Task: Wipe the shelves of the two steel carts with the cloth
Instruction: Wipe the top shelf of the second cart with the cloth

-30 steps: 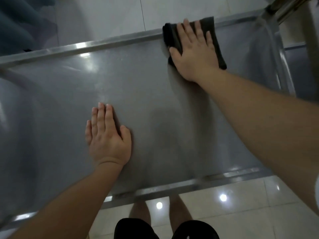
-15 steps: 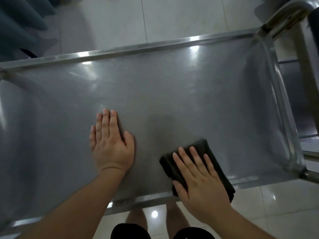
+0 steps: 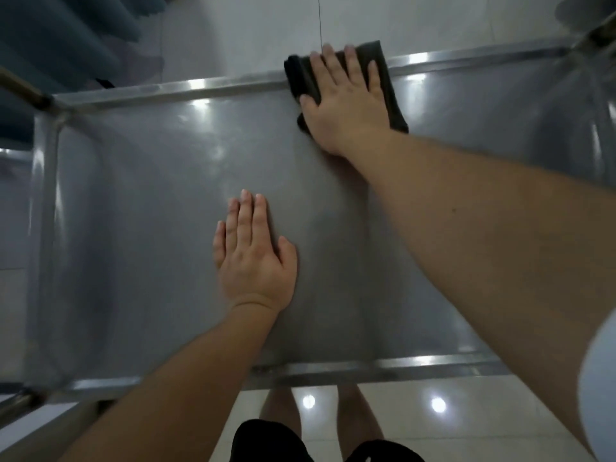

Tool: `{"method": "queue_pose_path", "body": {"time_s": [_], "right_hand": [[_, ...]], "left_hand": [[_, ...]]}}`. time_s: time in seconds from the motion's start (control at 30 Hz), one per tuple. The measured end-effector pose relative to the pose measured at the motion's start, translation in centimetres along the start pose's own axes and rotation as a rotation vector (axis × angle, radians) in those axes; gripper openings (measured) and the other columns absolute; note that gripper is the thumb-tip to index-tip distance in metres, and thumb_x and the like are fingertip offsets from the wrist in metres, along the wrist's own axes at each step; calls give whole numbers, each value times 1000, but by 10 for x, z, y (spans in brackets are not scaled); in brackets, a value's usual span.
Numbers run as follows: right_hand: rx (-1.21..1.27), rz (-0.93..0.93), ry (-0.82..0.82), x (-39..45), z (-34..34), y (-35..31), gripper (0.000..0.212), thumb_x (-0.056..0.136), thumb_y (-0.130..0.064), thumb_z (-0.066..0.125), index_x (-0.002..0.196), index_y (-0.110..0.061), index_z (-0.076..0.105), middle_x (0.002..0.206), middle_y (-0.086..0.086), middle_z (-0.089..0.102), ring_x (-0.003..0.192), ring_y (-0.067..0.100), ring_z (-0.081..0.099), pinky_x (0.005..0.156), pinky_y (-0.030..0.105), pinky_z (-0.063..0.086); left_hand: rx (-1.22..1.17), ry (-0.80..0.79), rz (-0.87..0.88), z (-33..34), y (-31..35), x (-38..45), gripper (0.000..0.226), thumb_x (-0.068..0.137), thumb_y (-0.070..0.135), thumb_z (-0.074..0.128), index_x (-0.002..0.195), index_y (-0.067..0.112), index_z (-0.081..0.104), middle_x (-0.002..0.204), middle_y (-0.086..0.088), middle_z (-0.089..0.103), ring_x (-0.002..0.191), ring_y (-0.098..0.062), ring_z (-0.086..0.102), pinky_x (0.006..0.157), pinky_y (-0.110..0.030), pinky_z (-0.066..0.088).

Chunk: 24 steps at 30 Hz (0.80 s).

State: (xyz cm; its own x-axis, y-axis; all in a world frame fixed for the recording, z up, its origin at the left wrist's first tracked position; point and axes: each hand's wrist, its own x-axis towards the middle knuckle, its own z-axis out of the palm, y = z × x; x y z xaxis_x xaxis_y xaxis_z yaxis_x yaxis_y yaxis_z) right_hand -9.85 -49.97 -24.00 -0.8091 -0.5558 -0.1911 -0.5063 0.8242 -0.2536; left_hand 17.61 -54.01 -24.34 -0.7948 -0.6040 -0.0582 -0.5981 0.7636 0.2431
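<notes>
Head view looks straight down on the top shelf [image 3: 150,228] of a steel cart, a flat grey tray with a raised rim on all sides. My right hand [image 3: 346,105] lies flat on the dark cloth [image 3: 383,71] at the far edge of the shelf, right of the middle, fingers straight and spread, pressing the cloth down rather than curling round it. The folded cloth rides up over the far rim [image 3: 200,86], and its far end hangs just past that rim above the floor tiles [image 3: 433,25]. My left hand [image 3: 255,258] rests palm down on the bare steel near the middle of the shelf, closer to the near rim, fingers straight and close together, thumb out to the side, holding nothing. The two hands are well apart, the right one far, the left one near. At the far left corner a cart post [image 3: 33,95] meets the rim. Below the near rim I see my legs [image 3: 353,418] and black shorts [image 3: 266,441] above glossy tiles carrying bright light spots. Blue fabric [image 3: 60,38] sits beyond the far left corner.
</notes>
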Motion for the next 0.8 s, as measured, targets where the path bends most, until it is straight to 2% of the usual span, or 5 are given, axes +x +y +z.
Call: {"method": "queue_pose_path", "body": {"time_s": [0.17,0.37,0.57,0.67,0.8], "right_hand": [[15,-48,-8,-53,10,3,74,101,-62,19,167,-28,13,175,-5,6,161,19,-2,127,46,-7],[-2,-42,29,-224,43,-15,71,104,-58,32,166,-25,21,174,-4,16,161,21,4,129,51,6],[-67,-100,-112,-364,70,-47,72,106,-59,32,167,-29,11,175,-10,3,161,20,3,127,51,8],[-93,-72,-137,-372,69,-55,69,106,-59,28,167,-31,12,175,-11,5,161,19,4,126,50,9],[-114,-31,-143,-349,68,-65,68,108,-59,23,167,-32,6,175,-12,-1,161,18,0,126,49,6]], "left_hand": [[-26,-22,9,-2,-1,1,74,99,42,37,168,19,25,176,-1,18,163,-17,8,132,-41,3],[-153,-80,17,-11,-6,1,80,91,35,35,168,17,26,177,0,14,163,-15,4,131,-34,-6],[-581,-218,16,-49,-31,10,71,90,25,37,160,16,44,172,0,29,161,-15,17,129,-26,1],[-297,-106,130,-65,-88,2,64,96,30,42,159,17,47,169,-2,36,159,-19,25,129,-38,16],[-29,-62,48,-72,-163,-11,67,99,38,36,163,17,38,171,-5,32,160,-22,24,130,-45,16]]}}
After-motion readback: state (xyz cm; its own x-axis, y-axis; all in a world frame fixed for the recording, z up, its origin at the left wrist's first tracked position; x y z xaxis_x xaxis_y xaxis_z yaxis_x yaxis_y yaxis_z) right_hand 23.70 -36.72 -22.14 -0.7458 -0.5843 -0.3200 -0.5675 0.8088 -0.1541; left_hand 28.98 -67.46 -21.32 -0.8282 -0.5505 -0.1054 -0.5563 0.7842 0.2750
